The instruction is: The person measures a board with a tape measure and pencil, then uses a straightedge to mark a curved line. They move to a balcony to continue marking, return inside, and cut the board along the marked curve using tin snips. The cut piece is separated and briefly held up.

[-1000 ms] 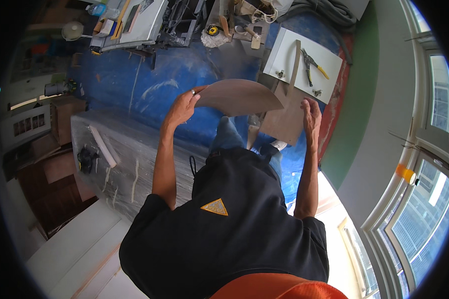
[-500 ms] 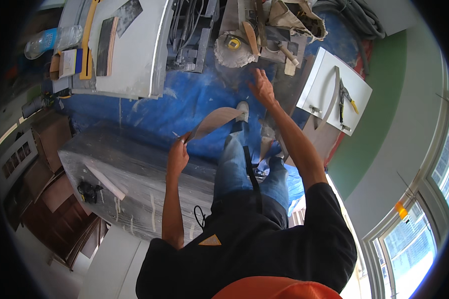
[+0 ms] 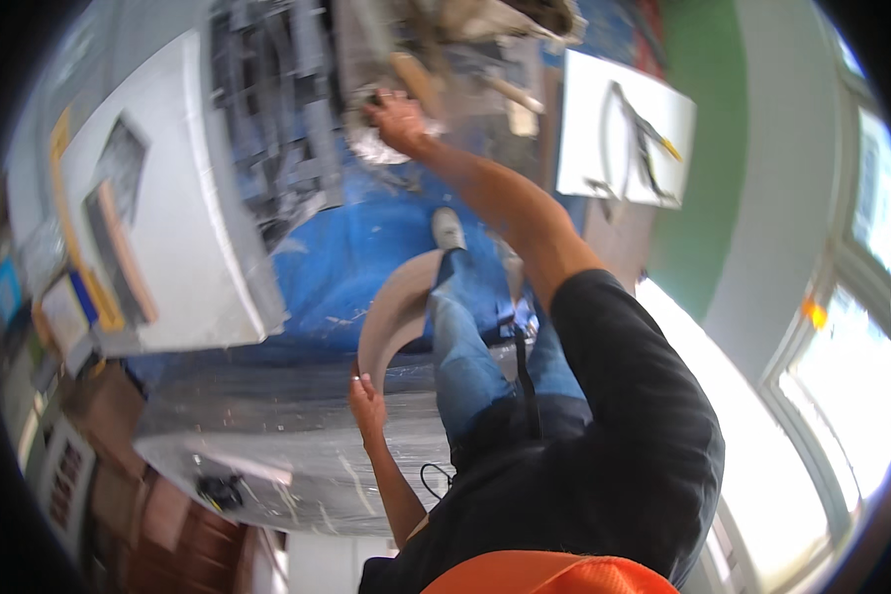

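My left hand [image 3: 367,404] is closed on the lower end of a long, flexible, pinkish-brown strip [image 3: 384,315]. The strip bows up and over toward my left leg. Ahead, my right arm stretches out and my right hand [image 3: 400,121] is curled over the tape measure [image 3: 373,99], of which only a dark bit shows at the fingertips. Beneath it is a round, whitish, dust-crusted thing [image 3: 378,150]. A wooden-handled tool [image 3: 416,81] lies just right of that hand. Motion blur softens the details there.
Snips [image 3: 651,139] and a curved strip lie on a white board [image 3: 582,148] at the right. Pale panels [image 3: 168,228] are stacked at the left, beside dark metal pieces [image 3: 277,119]. Blue sheeting [image 3: 317,267] covers the floor. A plastic-wrapped bulk [image 3: 307,406] stands near my left arm.
My right hand has moved from open air onto the tape measure on the round thing. The strip in my left hand has swung upright into a tighter bow. The whole view has turned and shifted.
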A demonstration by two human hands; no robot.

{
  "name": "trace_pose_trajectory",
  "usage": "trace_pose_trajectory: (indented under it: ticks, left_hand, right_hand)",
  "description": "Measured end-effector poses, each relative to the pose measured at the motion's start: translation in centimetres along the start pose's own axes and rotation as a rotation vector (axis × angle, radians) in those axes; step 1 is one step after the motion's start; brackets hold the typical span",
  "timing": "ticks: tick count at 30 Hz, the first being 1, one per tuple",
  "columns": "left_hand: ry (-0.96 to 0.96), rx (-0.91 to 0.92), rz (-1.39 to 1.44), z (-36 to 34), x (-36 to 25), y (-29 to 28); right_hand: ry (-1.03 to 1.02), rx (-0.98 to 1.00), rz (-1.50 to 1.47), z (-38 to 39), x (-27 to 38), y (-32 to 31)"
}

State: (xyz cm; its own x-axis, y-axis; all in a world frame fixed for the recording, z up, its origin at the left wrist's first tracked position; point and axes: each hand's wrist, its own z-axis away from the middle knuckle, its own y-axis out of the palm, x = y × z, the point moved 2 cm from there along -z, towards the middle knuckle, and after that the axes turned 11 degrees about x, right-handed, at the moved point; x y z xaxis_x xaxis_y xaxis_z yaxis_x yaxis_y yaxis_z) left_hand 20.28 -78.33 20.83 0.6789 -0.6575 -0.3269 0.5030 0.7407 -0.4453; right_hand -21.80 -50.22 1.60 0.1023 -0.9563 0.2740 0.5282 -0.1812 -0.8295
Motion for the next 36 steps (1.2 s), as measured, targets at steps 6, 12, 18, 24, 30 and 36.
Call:
trace_pose_trajectory:
  ticks: [6,12,18,24,30,36]
  left_hand:
    - [0.109,-0.032,-0.042,-2.5,-0.1,-1.6]
    - [0.348,-0.020,-0.205,-4.3,-5.5,-3.8]
    - [0.600,0.114,-0.490,-3.0,-17.3,-5.6]
    - [0.921,0.081,-0.639,7.3,-30.8,-2.4]
    - [1.242,-0.048,-0.748,23.9,-40.5,7.6]
    - [1.562,-0.005,-0.885,39.8,-47.6,24.2]
  right_hand:
    - [-0.180,-0.328,-0.937,10.9,-1.1,-1.8]
    - [0.037,0.226,-2.224,28.3,-4.5,2.3]
    - [0.216,0.295,-2.264,45.4,-7.1,7.3]
    - [0.362,0.002,-2.334,64.1,-12.6,12.3]
    - [0.507,-0.455,-2.580,81.0,-21.6,19.7]
    - [0.477,-1.144,-2.657,98.8,-31.1,25.2]
